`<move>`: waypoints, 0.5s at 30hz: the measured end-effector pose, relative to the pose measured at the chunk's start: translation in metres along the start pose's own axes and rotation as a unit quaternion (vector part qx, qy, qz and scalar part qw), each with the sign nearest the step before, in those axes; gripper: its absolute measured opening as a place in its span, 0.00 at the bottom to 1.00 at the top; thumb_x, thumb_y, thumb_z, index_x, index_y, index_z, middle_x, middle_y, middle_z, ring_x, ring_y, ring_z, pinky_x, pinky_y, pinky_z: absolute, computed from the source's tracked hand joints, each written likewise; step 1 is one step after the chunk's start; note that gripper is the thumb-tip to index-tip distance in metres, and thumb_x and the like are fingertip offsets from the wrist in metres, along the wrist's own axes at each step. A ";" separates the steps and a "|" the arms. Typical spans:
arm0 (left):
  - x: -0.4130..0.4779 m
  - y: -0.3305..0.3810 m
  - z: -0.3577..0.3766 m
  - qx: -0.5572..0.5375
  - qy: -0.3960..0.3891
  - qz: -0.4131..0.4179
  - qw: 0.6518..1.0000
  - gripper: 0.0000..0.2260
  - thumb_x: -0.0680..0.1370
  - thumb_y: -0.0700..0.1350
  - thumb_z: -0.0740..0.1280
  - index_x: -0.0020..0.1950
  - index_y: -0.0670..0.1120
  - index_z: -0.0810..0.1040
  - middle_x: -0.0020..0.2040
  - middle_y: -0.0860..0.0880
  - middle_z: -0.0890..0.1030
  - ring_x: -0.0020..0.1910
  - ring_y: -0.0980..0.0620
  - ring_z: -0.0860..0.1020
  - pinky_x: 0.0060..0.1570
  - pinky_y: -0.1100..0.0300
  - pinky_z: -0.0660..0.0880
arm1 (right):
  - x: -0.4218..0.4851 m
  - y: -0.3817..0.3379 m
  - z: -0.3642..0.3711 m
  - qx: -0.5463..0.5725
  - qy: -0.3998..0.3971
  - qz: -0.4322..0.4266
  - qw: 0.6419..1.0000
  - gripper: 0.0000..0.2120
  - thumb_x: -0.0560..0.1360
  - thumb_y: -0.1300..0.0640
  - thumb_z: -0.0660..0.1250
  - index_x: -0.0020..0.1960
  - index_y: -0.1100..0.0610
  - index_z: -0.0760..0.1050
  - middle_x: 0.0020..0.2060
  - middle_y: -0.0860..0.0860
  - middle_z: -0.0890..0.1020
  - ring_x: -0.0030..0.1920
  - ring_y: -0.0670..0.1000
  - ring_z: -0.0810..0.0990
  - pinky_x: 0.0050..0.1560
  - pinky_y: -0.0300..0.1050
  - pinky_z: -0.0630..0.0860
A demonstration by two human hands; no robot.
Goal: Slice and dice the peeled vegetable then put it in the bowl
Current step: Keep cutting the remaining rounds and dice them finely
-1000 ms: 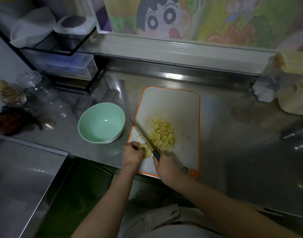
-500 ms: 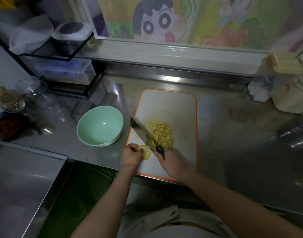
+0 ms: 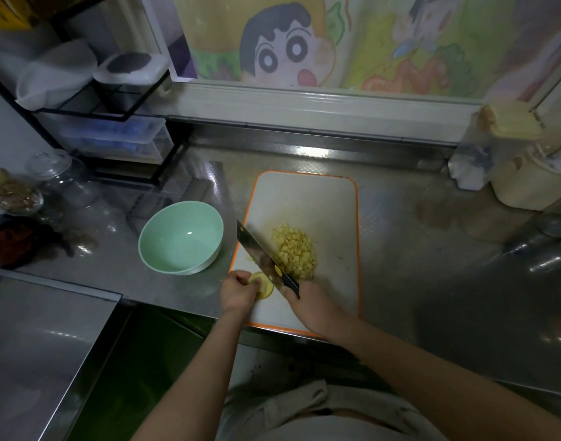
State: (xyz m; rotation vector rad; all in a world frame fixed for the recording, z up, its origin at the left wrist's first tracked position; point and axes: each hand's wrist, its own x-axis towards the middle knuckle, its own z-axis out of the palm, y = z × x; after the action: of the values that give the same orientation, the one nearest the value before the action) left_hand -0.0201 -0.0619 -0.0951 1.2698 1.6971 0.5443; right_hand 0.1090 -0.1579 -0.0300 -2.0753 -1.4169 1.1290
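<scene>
At lower centre, the left hand (image 3: 239, 292) curls its fingers over a pale yellow peeled vegetable piece (image 3: 267, 286) on the white, orange-rimmed cutting board (image 3: 304, 198), hiding most of it. The right hand (image 3: 311, 305) grips a broad steel knife (image 3: 261, 256) and covers its handle. Small yellow diced cubes (image 3: 295, 249) are heaped right of the blade. A mint-green round bowl (image 3: 164, 246) sits left of the board.

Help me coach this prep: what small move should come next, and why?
Probably bring the knife in the right hand down through the uncut piece that the left hand holds on the cutting board: the knife sits right beside that piece, a diced pile lies beyond, and the green bowl holds nothing yet.
</scene>
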 end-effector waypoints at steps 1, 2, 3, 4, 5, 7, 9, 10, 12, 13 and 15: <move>0.000 0.000 0.000 -0.001 0.000 -0.001 1.000 0.07 0.72 0.39 0.71 0.46 0.44 0.74 0.44 0.45 0.78 0.49 0.44 0.78 0.49 0.57 0.74 | -0.001 0.000 0.000 -0.006 -0.008 0.005 1.000 0.17 0.81 0.49 0.55 0.42 0.59 0.70 0.31 0.51 0.71 0.32 0.47 0.71 0.33 0.40 0.67; 0.000 0.000 0.000 -0.001 0.001 -0.004 1.000 0.06 0.72 0.38 0.70 0.45 0.44 0.74 0.44 0.46 0.78 0.49 0.44 0.78 0.49 0.57 0.74 | -0.002 0.000 0.001 -0.014 -0.015 0.012 1.000 0.17 0.81 0.48 0.54 0.40 0.58 0.70 0.31 0.50 0.70 0.31 0.46 0.70 0.32 0.39 0.66; 0.000 0.000 0.001 0.001 0.004 -0.005 1.000 0.06 0.72 0.38 0.70 0.45 0.44 0.74 0.44 0.46 0.78 0.49 0.44 0.78 0.49 0.57 0.74 | -0.003 0.001 0.001 -0.023 -0.020 0.019 0.999 0.18 0.81 0.48 0.54 0.38 0.57 0.68 0.30 0.50 0.70 0.30 0.45 0.69 0.30 0.37 0.64; 0.000 0.000 0.001 0.001 0.007 -0.006 1.000 0.06 0.72 0.38 0.70 0.44 0.44 0.74 0.44 0.46 0.77 0.50 0.44 0.78 0.50 0.56 0.74 | -0.004 0.001 0.002 -0.030 -0.021 0.024 0.999 0.19 0.81 0.48 0.54 0.35 0.55 0.66 0.30 0.49 0.69 0.30 0.44 0.68 0.29 0.37 0.63; 0.000 0.000 0.001 -0.002 0.009 -0.007 1.000 0.06 0.72 0.38 0.70 0.44 0.45 0.74 0.45 0.46 0.77 0.50 0.44 0.78 0.51 0.56 0.74 | -0.005 0.002 0.002 -0.036 -0.021 0.027 0.999 0.19 0.81 0.48 0.54 0.34 0.54 0.64 0.30 0.49 0.68 0.29 0.44 0.67 0.29 0.37 0.63; 0.000 0.000 0.001 -0.011 0.011 -0.007 1.000 0.06 0.72 0.37 0.69 0.44 0.45 0.73 0.46 0.45 0.77 0.51 0.43 0.78 0.52 0.55 0.74 | -0.006 0.002 0.003 -0.040 -0.020 0.031 0.998 0.18 0.81 0.49 0.54 0.34 0.52 0.63 0.30 0.49 0.69 0.30 0.44 0.68 0.32 0.39 0.65; 0.000 0.000 0.001 -0.012 0.013 -0.006 1.000 0.06 0.72 0.37 0.69 0.44 0.44 0.74 0.48 0.43 0.79 0.51 0.43 0.78 0.53 0.54 0.74 | -0.007 0.002 0.004 -0.039 -0.019 0.036 0.998 0.18 0.81 0.49 0.54 0.34 0.52 0.63 0.30 0.49 0.69 0.31 0.45 0.68 0.34 0.40 0.66; 0.000 0.000 0.002 -0.011 0.015 -0.005 1.000 0.06 0.72 0.36 0.69 0.44 0.44 0.74 0.48 0.42 0.79 0.51 0.43 0.78 0.53 0.54 0.74 | -0.008 0.001 0.005 -0.046 -0.019 0.038 0.998 0.18 0.81 0.49 0.54 0.34 0.51 0.62 0.30 0.48 0.68 0.31 0.45 0.69 0.33 0.40 0.66; 0.001 -0.001 0.003 -0.011 0.017 -0.003 1.000 0.06 0.72 0.36 0.68 0.43 0.44 0.74 0.48 0.42 0.79 0.51 0.43 0.78 0.52 0.55 0.73 | -0.008 -0.001 0.006 -0.069 -0.020 0.040 0.997 0.18 0.81 0.49 0.54 0.34 0.51 0.61 0.30 0.48 0.68 0.32 0.48 0.71 0.34 0.41 0.66; 0.001 -0.001 0.003 -0.011 0.018 -0.003 1.000 0.05 0.72 0.36 0.68 0.44 0.44 0.74 0.46 0.43 0.78 0.51 0.43 0.78 0.52 0.56 0.73 | -0.009 -0.002 0.007 -0.081 -0.018 0.041 0.996 0.18 0.81 0.48 0.54 0.34 0.53 0.63 0.30 0.48 0.68 0.35 0.50 0.72 0.35 0.42 0.67; 0.001 0.000 0.003 -0.005 0.018 -0.001 1.000 0.05 0.72 0.36 0.68 0.44 0.44 0.74 0.47 0.43 0.78 0.51 0.44 0.77 0.51 0.57 0.72 | -0.009 -0.005 0.009 -0.099 -0.011 0.040 0.994 0.16 0.81 0.48 0.54 0.41 0.57 0.69 0.32 0.50 0.69 0.39 0.52 0.73 0.37 0.42 0.67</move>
State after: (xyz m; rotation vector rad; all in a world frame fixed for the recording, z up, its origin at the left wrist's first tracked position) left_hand -0.0180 -0.0613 -0.0972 1.2576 1.7221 0.5772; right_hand 0.0978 -0.1654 -0.0283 -2.2793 -1.5240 1.0833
